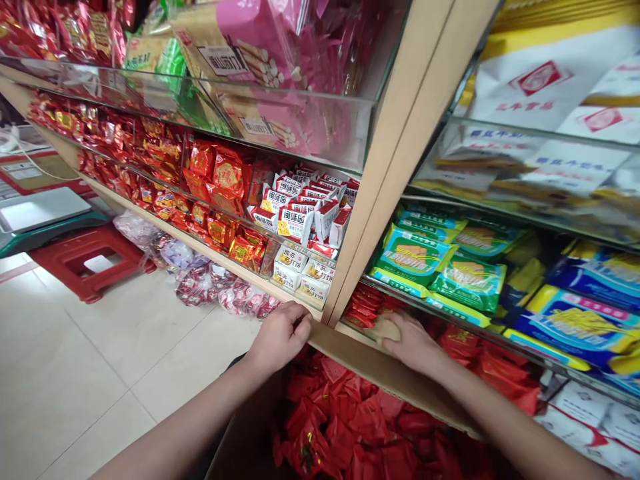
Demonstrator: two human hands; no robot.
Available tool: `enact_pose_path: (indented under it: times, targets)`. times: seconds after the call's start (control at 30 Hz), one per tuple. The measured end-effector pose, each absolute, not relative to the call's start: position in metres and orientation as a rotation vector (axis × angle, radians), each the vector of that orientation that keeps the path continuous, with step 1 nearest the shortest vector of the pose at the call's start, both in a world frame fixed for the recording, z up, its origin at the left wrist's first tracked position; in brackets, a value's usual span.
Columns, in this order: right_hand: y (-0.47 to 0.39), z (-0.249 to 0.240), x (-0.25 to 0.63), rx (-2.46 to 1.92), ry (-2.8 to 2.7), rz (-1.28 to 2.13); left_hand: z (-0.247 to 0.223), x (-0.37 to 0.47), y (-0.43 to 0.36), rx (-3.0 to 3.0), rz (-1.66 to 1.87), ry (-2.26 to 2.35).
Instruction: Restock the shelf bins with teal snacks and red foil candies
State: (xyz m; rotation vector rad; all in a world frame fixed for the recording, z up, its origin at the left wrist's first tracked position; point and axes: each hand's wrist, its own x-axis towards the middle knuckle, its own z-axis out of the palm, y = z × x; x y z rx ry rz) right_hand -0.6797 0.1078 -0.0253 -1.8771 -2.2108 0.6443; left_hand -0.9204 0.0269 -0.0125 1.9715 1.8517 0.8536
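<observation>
My left hand (283,335) is closed on the upper edge of a cardboard box (380,373), near its corner. Many small red packets (350,420) fill the box. Beyond the box's far edge, my right hand (413,340) reaches into the lowest compartment of the right shelf. Its fingers curve around a tan, rounded object (384,329) that I cannot make out clearly. Red packets (365,305) lie in that compartment, just left of the hand, and more red packets (480,360) are to its right.
A wooden post (385,160) divides the glass-fronted shelves. Green packs (415,253) and blue packs (575,320) sit above my right arm. White-and-red packets (295,217) stand left of the post. A red stool (90,260) and plastic bags (200,280) are on the tiled floor.
</observation>
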Motion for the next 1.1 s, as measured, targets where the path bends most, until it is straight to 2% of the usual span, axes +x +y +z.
enact_pose_path:
  times: [0.1, 0.2, 0.27, 0.37, 0.5, 0.67, 0.77, 0.9, 0.97, 1.1]
  targets:
    - [0.043, 0.001, -0.669, -1.437, -2.325, 0.526, -0.013, -0.92, 0.027, 1.975, 0.854, 1.855]
    - [-0.021, -0.018, -0.66, -1.121, -2.604, 0.549, -0.012, -0.919, 0.027, 1.978, 0.829, 1.884]
    - [-0.05, -0.053, -0.658, -1.279, -2.74, 0.621, -0.012, -0.918, 0.026, 1.981, 0.815, 1.908]
    - [-0.069, -0.109, -0.656, -1.807, -2.729, 0.597, -0.011, -0.917, 0.024, 1.991, 0.826, 1.922]
    - [-0.066, -0.138, -0.656, -1.88, -2.794, 0.446, -0.013, -0.916, 0.018, 2.005, 0.885, 1.92]
    - [-0.059, -0.126, -0.651, -1.97, -2.717, 0.481, -0.014, -0.918, 0.018, 1.992, 0.92, 1.922]
    - [-0.057, -0.115, -0.642, -1.917, -2.708, 0.537, -0.008, -0.917, 0.011, 2.045, 1.083, 1.918]
    - [-0.056, -0.085, -0.635, -1.736, -2.414, 0.753, -0.003, -0.893, -0.025, 2.275, 1.181, 1.492]
    - [-0.058, -0.065, -0.637, -1.576, -2.063, 0.933, -0.007, -0.869, -0.047, 2.122, 1.095, 1.292]
    - [-0.065, -0.034, -0.649, -1.365, -1.521, 1.201, -0.021, -0.824, -0.073, 1.426, 0.935, 1.101]
